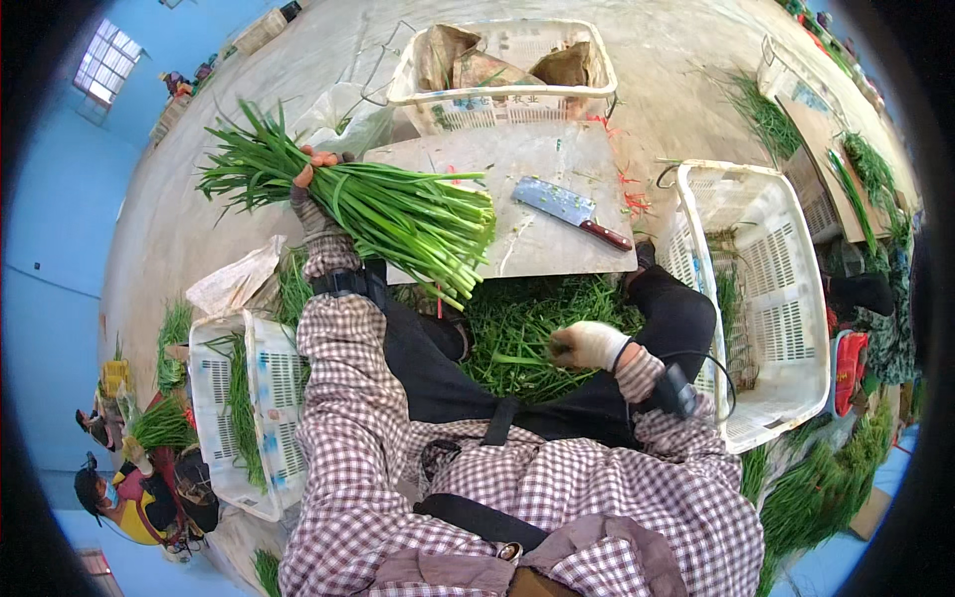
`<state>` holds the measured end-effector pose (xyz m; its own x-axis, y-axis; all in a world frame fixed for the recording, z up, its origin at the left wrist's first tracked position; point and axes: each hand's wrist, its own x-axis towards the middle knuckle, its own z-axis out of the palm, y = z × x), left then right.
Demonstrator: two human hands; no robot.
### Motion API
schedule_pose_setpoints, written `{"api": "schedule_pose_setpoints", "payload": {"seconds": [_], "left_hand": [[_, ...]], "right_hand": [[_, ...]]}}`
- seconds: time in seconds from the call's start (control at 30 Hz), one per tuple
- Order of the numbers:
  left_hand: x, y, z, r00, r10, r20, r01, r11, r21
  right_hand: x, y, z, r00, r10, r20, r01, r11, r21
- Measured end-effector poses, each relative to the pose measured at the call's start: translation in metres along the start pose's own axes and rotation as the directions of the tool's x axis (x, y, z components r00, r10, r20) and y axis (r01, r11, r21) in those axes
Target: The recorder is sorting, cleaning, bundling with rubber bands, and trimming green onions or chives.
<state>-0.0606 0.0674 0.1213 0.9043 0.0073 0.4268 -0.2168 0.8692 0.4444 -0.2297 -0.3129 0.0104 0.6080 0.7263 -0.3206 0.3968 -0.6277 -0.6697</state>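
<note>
the left hand (316, 169) gripped the chive bunch (398, 214) over the counter (557, 159), the right hand (589, 345) pinched trimmings (517, 338); loose stalks risked slipping.

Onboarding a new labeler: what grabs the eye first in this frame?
The big bundle of green stalks gripped in the left hand, its cut ends over the grey cutting board. Next, the cleaver lying flat on that board. Then the gloved right hand, low over the heap of green trimmings between the knees.
</note>
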Motion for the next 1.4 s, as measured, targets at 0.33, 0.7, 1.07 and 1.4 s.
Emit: {"api": "schedule_pose_setpoints", "payload": {"seconds": [0.33,0.7,1.07,1.4], "left_hand": [[-0.001,-0.008,0.022,0.999,0.025,-0.031,-0.026,0.999,-0.033],[-0.001,0.012,0.008,0.999,0.036,-0.008,-0.035,0.993,0.117],[0.008,-0.019,0.017,0.994,-0.105,-0.038,0.107,0.992,0.073],[0.01,-0.007,0.006,0.981,0.019,-0.191,0.064,0.906,0.418]], "right_hand": [[0.048,-0.114,-0.106,0.534,-0.436,-0.725,0.364,0.892,-0.268],[-0.001,-0.119,-0.095,0.684,-0.345,-0.643,0.124,0.923,-0.363],[0.035,-0.116,-0.092,0.723,-0.657,-0.215,0.302,0.579,-0.757],[-0.001,-0.107,-0.057,0.585,-0.256,-0.77,0.077,0.962,-0.261]]}}
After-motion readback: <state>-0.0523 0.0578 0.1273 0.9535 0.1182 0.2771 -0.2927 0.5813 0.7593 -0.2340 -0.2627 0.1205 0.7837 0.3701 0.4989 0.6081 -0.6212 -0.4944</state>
